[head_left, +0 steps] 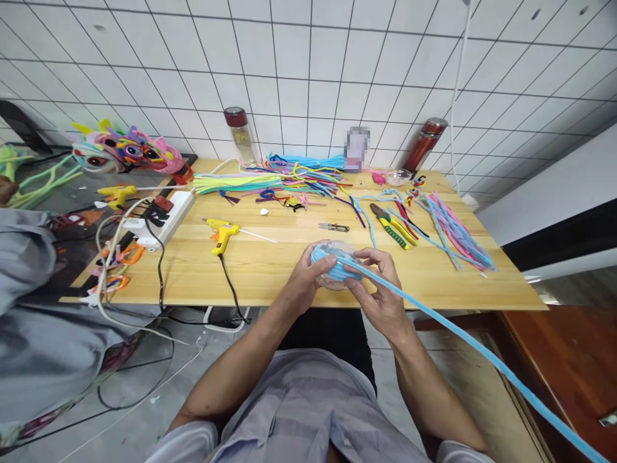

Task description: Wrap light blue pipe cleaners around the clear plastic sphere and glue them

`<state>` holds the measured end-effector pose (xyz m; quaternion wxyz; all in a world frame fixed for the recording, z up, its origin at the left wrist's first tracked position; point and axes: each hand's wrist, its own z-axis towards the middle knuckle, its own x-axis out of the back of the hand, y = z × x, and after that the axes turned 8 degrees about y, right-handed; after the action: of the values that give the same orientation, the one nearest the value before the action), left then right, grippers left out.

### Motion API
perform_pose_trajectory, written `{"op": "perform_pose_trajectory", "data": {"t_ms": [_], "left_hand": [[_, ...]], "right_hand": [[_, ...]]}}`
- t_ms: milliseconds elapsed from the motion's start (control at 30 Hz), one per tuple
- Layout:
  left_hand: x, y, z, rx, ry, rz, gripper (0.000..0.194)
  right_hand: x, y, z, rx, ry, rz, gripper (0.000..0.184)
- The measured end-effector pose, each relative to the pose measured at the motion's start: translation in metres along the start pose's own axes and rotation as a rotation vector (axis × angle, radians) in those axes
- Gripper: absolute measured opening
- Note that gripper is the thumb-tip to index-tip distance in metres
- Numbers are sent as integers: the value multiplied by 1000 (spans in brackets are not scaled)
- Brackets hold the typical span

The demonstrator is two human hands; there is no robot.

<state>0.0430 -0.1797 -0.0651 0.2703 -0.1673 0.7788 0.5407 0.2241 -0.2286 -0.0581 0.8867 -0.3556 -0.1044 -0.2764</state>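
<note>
Both my hands meet over the near edge of a wooden table (270, 270). My left hand (308, 273) is closed round a clear round ball (337, 265) partly wrapped in light blue pipe cleaner. My right hand (380, 289) pinches the long light blue pipe cleaner (463, 337) against the ball; its free end trails down to the lower right, out of the picture.
On the table lie a yellow glue gun (222, 234), small snips (334, 227), green-handled pliers (393, 226), heaps of coloured pipe cleaners (289, 177), two bottles (240, 134) and a white power strip (168, 215). Colourful masks (128, 151) sit at the far left. A person's grey sleeve (24, 257) is at left.
</note>
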Motion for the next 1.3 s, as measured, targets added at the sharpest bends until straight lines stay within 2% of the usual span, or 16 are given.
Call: {"op": "perform_pose_trajectory", "data": {"t_ms": [167,300,400,467,600,700,867,1133,1300], "left_hand": [[-6,-1,10,3,44,8,83],[-21,5,24,-70,7,41,75],[-39,18,39,-171,-27,56,75],[-52,31,49,-264,-50,70,77],[-75,58,69,-460,-79,118,79],[-86,74,81,-523,-102,144,79],[-92,90,99,-532,-161,130,80],[-92,105,113,-437,-241,85,76],[-90,111,116,-419,-226,57,73]], "right_hand": [[0,13,4,-1,6,13,25],[5,26,20,11,46,49,25],[10,33,44,12,94,105,20],[12,35,64,-43,116,172,16],[12,34,103,-153,218,431,30],[9,35,125,-173,288,510,33],[5,42,146,-100,267,387,19],[0,41,169,-27,277,232,18],[-2,40,179,-1,240,197,15]]}}
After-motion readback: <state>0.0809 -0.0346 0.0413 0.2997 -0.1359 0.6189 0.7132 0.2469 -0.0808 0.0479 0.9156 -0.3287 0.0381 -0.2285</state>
